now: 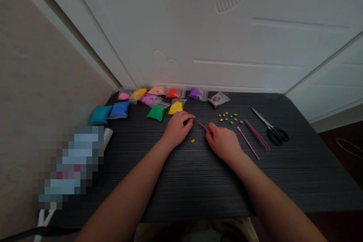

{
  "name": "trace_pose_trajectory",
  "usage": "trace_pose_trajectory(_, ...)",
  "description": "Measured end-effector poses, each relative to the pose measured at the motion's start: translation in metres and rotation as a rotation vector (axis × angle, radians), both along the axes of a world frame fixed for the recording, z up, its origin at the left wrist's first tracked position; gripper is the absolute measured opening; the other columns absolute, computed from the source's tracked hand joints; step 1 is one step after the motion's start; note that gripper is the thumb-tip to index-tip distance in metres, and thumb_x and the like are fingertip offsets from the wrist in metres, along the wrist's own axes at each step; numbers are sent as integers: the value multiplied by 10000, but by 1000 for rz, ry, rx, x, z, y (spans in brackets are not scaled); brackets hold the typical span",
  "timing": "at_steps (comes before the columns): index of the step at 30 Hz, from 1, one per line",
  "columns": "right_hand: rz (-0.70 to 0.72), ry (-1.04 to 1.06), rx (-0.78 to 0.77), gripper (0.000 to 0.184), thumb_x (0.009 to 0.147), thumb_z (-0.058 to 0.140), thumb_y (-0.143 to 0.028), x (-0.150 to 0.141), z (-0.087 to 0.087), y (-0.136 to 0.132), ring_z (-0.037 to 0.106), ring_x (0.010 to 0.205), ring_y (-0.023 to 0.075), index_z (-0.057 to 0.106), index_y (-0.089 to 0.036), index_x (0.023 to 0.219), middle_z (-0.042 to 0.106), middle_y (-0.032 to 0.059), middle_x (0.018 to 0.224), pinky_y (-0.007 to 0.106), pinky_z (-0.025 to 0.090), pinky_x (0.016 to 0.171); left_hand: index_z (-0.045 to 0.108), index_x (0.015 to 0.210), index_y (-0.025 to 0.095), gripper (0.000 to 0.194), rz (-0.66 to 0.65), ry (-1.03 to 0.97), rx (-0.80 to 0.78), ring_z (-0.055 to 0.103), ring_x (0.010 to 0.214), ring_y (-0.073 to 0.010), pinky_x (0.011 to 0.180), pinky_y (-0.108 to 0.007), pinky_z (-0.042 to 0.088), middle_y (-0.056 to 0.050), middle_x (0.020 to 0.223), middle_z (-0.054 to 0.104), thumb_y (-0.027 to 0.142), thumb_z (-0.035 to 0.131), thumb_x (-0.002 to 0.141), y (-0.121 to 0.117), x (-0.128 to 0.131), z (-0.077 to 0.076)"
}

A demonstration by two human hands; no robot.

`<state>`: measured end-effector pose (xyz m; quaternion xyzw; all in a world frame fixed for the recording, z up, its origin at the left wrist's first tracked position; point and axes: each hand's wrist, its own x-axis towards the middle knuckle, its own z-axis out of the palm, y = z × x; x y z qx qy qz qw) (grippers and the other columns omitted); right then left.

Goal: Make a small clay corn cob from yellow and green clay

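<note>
I read the step in hand as fine work on a small green piece (200,127), which lies on the bench (181,181) under the tip of a thin red tool (202,125). My right hand (222,138) is clamped on that tool. My left hand (178,126) is beside the work with thumb and index finger curved towards each other; I cannot tell whether they meet or pinch anything. One plain yellow piece (193,141) lies between the hands, nearer me. The group of yellow-and-green pieces (228,117) sits beyond my right hand.

In my judgement, the next move calls for a light, low tool angle: lift the green without tearing it, and bring it to the yellow piece. Caution: the green is tiny and may stick to the tip. Its exact shape is too small to tell.
</note>
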<state>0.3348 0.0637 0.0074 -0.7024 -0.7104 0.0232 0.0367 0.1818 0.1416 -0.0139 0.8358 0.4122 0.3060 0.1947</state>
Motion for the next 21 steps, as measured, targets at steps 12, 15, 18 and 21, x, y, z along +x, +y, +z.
trace_pose_trajectory(12,-7,22,-14,261,874,257,-350,4,1,-1,620,627,196,483,-227,832,655,13,725,256,332,507,619,894,175,198,14,14,-26,542,881,-159,821,-309,427,-38,888,622,207,457,784,0,0,0)
trace_pose_trajectory(15,-19,26,-13,262,871,267,-350,3,1,-1,614,608,189,494,-223,841,656,20,722,252,314,500,621,889,174,196,12,25,-27,541,883,-162,820,-312,425,-40,891,625,205,460,782,0,0,1)
trace_pose_trajectory(18,-42,62,-11,274,868,277,-361,4,1,1,607,600,184,513,-222,848,649,25,695,252,303,500,619,890,172,193,13,19,-21,541,874,-157,816,-305,423,-37,883,625,208,460,786,1,0,1)
trace_pose_trajectory(21,-82,179,47,279,871,281,-371,13,2,3,607,645,173,520,-229,882,643,20,705,247,320,532,615,893,179,192,5,21,-23,540,869,-154,815,-304,421,-31,879,624,214,454,794,1,0,-1)
